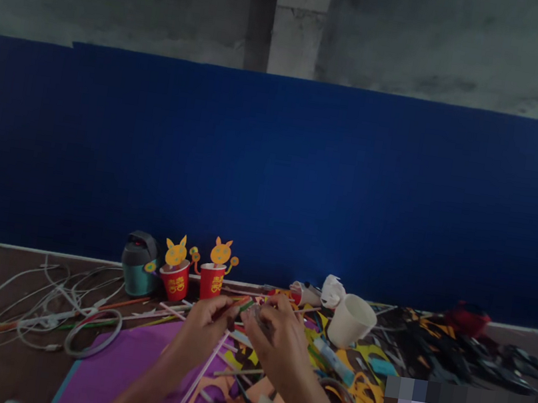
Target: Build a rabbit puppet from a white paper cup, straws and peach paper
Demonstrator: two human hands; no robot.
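Note:
My left hand [207,323] has its fingers closed on a small red-and-green piece [246,304], too small to name further. My right hand [281,341] is close beside it, thumb and fingers pinched together. Whatever the right fingers hold is hidden. Under the left forearm lies purple paper [124,358], with a thin white stick [196,382] along its right side. Beyond my hands stand two red paper cups, one on the left [175,282] and one on the right [211,282], each topped by an orange cat-like paper face.
White cables [51,304] lie coiled at the left, near a teal and grey container [139,269]. To the right stand a white cup [352,322] and crumpled white paper [333,292]. Yellow paper scraps [369,395] and dark tools [458,354] clutter that side. A blue panel [273,175] backs the table.

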